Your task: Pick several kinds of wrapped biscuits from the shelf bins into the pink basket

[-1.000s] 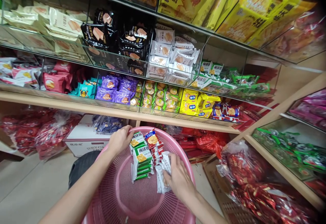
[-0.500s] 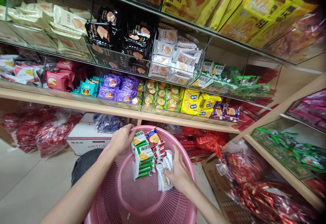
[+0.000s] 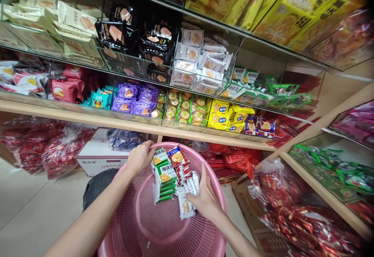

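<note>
A pink plastic basket [image 3: 143,241] with mesh sides stands in front of me. My left hand [image 3: 142,156] is closed over its far left rim, close to a stack of green-and-white snack packets [image 3: 166,174] leaning inside. Beside that stack is a row of red-and-blue biscuit packets [image 3: 177,158]. My right hand [image 3: 207,198] is inside the basket at the right, its thumb pressing on several white snack packets [image 3: 184,204] and its fingers curled behind them. The white packets lie against the near end of the red-and-blue row.
Glass-fronted shelves of wrapped snacks run across the back, with purple packets [image 3: 125,97] and yellow packets [image 3: 219,113] on the lower level. Beneath are a white carton [image 3: 99,163] and red bags [image 3: 66,148]. More red bags [image 3: 315,226] lie right, beside a side shelf.
The white packets have shifted slightly under my right hand, the front one now turned more upright. My left hand stays on the rim.
</note>
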`<state>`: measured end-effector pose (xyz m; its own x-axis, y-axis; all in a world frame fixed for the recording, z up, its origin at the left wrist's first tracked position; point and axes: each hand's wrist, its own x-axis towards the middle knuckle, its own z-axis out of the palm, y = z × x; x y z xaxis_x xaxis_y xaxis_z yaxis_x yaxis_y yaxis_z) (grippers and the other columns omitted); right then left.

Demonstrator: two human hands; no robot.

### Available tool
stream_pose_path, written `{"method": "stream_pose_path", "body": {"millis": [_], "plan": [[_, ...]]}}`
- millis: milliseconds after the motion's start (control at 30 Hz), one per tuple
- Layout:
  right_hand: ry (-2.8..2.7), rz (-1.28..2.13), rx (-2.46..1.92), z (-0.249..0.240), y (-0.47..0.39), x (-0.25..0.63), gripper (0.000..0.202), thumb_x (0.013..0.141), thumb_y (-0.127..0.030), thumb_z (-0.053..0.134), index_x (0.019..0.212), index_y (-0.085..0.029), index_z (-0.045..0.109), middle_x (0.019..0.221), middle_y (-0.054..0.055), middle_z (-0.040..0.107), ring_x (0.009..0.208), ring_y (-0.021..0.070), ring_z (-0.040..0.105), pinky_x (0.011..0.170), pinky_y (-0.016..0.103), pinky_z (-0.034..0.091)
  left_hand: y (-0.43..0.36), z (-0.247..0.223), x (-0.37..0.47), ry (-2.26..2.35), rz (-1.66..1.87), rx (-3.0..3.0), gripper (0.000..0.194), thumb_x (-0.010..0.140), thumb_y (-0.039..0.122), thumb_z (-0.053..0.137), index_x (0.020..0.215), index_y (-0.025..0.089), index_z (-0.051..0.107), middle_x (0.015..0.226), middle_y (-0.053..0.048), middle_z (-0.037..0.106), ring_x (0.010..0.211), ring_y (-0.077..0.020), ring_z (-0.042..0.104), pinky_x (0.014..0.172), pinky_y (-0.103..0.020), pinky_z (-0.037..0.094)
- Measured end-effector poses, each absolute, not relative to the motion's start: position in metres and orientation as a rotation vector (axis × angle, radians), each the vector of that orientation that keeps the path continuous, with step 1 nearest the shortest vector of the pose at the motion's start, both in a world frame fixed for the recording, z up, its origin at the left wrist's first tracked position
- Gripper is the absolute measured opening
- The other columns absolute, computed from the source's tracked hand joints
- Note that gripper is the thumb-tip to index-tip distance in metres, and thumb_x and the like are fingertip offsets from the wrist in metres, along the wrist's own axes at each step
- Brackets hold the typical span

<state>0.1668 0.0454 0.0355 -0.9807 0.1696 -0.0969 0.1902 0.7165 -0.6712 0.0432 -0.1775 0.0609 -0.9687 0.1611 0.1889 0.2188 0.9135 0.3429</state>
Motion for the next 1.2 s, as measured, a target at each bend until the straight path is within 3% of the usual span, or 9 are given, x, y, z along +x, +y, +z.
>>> {"method": "stream_pose_path", "body": {"millis": [300, 467, 667, 900, 1067, 1200], "plan": [[2.869, -1.262, 0.281, 0.047, 0.042, 0.173, 0.1, 0.065, -0.016, 0.055, 0.138, -0.024, -0.013, 0.124, 0.01, 0.034, 0.106, 0.0181, 0.053, 0.086, 0.027, 0.044, -0.178, 0.06, 0.043, -2.914, -0.543, -0.294, 0.036, 0.088, 0.044, 0.029, 0.099, 0.022, 0.056, 0.094, -0.004, 0.068, 0.083, -0.0199, 0.063, 0.062, -0.025, 0.04], [2.896, -1.067, 0.243, 0.063, 0.031, 0.185, 0.094, 0.07, -0.016, 0.05, 0.137, -0.028, -0.014, 0.132, 0.012, 0.029, 0.107, 0.0213, 0.054, 0.083, 0.031, 0.045, -0.178, 0.06, 0.043, -2.909, -0.552, -0.307, 0.036, 0.088, 0.044, 0.029, 0.1, 0.022, 0.055, 0.094, -0.004, 0.068, 0.083, -0.0201, 0.063, 0.061, -0.025, 0.039], [3.028, -0.797, 0.2, 0.053, 0.013, 0.184, 0.087, 0.073, -0.018, 0.049, 0.139, -0.029, -0.007, 0.131, 0.015, 0.032, 0.088, 0.0252, 0.062, 0.072, 0.036, 0.048, -0.177, 0.062, 0.044, -2.921, -0.558, -0.299, 0.036, 0.088, 0.043, 0.03, 0.1, 0.022, 0.056, 0.096, -0.005, 0.067, 0.084, -0.0197, 0.063, 0.064, -0.025, 0.041], [2.978, -0.944, 0.177, 0.056, 0.013, 0.19, 0.092, 0.073, -0.032, 0.055, 0.138, -0.03, -0.011, 0.148, 0.012, 0.0, 0.122, 0.0299, 0.042, 0.09, 0.039, 0.042, -0.177, 0.061, 0.043, -2.916, -0.561, -0.298, 0.036, 0.088, 0.043, 0.03, 0.099, 0.022, 0.056, 0.095, -0.006, 0.068, 0.083, -0.0199, 0.063, 0.064, -0.026, 0.041], [2.978, -0.852, 0.178, 0.057, 0.019, 0.198, 0.093, 0.073, -0.04, 0.056, 0.139, -0.03, -0.009, 0.149, 0.011, 0.0, 0.123, 0.0305, 0.04, 0.093, 0.043, 0.041, -0.177, 0.06, 0.044, -2.897, -0.563, -0.3, 0.034, 0.088, 0.041, 0.03, 0.1, 0.022, 0.055, 0.098, -0.005, 0.067, 0.085, -0.0207, 0.063, 0.064, -0.026, 0.041], [3.095, -0.694, 0.126, 0.059, 0.03, 0.209, 0.089, 0.074, -0.045, 0.055, 0.14, -0.028, -0.003, 0.148, 0.01, 0.011, 0.131, 0.0302, 0.026, 0.1, 0.045, 0.034, -0.177, 0.06, 0.044, -2.906, -0.571, -0.279, 0.034, 0.088, 0.041, 0.03, 0.099, 0.023, 0.056, 0.098, -0.005, 0.067, 0.087, -0.0197, 0.063, 0.067, -0.025, 0.042]]}}
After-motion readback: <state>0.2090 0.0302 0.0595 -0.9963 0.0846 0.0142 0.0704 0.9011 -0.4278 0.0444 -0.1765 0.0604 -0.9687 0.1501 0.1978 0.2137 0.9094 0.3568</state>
